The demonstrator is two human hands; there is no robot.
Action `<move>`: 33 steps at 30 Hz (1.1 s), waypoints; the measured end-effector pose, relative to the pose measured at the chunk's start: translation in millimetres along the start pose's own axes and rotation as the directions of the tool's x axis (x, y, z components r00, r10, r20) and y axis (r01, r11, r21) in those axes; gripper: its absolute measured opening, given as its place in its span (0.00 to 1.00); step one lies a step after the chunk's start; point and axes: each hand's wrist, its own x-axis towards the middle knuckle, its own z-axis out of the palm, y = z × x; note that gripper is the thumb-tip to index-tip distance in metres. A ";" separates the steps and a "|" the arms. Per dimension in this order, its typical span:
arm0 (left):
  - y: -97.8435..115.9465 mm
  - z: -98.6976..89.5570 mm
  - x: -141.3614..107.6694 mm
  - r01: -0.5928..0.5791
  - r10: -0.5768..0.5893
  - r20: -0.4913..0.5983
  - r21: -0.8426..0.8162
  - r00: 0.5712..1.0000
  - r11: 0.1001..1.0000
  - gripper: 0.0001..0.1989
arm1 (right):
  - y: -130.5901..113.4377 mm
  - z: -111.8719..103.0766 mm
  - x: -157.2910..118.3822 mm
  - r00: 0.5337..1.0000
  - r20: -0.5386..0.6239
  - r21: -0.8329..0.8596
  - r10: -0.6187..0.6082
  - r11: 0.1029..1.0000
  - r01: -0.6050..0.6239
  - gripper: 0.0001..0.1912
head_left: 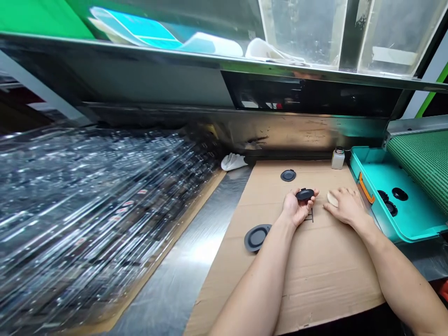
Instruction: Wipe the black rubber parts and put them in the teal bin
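Observation:
My left hand (296, 208) holds a small black oval lid-like plastic part (305, 194), raised a little above the cardboard sheet (325, 275). To its right, my right hand (346, 205) is palm down with its fingers curved over a cream-coloured pad (332, 199), mostly hidden under the hand. Beyond my left hand lies a black round plastic part (288, 175) on the cardboard. A larger dark grey round part (257, 238) rests beside my left forearm, which partly covers it.
Clear plastic packaging (105, 224) spreads over the left side. A white glove (234, 161) and a small metal-topped bottle (338, 157) stand at the back. On the right are a teal bin (416, 228) with several black parts (400, 194) and a green conveyor belt (423, 154).

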 end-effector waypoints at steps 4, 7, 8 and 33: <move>-6.4 -1.9 4.4 -0.126 0.126 0.011 0.105 0.992 0.986 0.21 | 2.3 -0.4 3.5 0.998 -0.042 0.136 -0.043 0.989 0.049 0.19; -19.4 1.8 8.6 -0.228 0.223 0.048 0.153 0.974 0.962 0.18 | -5.5 8.6 7.8 0.968 -0.248 0.345 0.029 0.937 0.060 0.21; -24.6 3.8 9.8 -0.239 0.231 0.071 0.150 0.970 0.959 0.16 | -11.1 13.2 7.8 0.960 -0.275 0.389 0.052 0.919 0.061 0.21; -33.5 -6.3 19.2 -0.294 0.291 0.051 0.265 0.955 0.918 0.11 | -16.8 22.8 8.0 0.996 -0.082 0.076 0.021 0.997 -0.015 0.16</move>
